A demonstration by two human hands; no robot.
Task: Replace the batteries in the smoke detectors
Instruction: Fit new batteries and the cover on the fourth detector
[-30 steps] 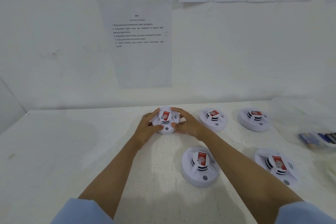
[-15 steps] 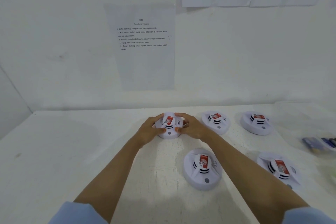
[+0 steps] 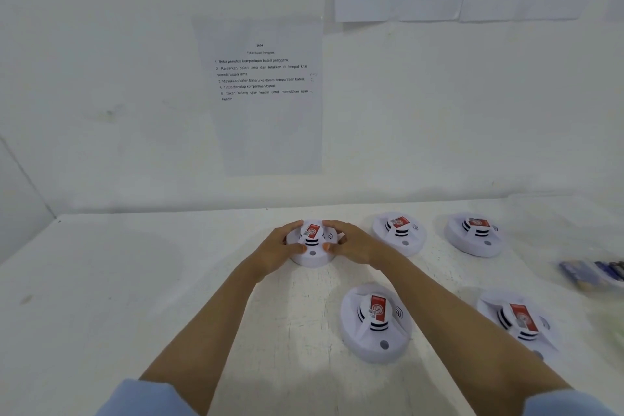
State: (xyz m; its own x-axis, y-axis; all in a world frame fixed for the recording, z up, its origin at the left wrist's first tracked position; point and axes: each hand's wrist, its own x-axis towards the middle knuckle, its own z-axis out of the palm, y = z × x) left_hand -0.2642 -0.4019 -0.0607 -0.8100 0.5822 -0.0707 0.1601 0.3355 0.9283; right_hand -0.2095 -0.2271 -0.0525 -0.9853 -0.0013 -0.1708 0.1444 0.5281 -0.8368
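Several white round smoke detectors with red labels lie on the white table [image 3: 169,297]. My left hand [image 3: 278,248] and my right hand [image 3: 353,243] grip one smoke detector [image 3: 312,252] from either side, fingers curled over its top and thumbs at its front edge. It rests on the table at the back middle. A second detector [image 3: 376,322] lies nearer me, between my forearms. Batteries [image 3: 594,272] lie blurred at the right edge.
Two more detectors [image 3: 400,233] [image 3: 474,235] sit in the back row to the right, and another detector [image 3: 516,321] lies at the front right. A printed instruction sheet [image 3: 261,78] hangs on the wall behind the table. A clear plastic container [image 3: 557,213] sits at the far right.
Both hands stay on the same detector and have closed in a little more around it. The camera has tilted, so the table sits lower in view.
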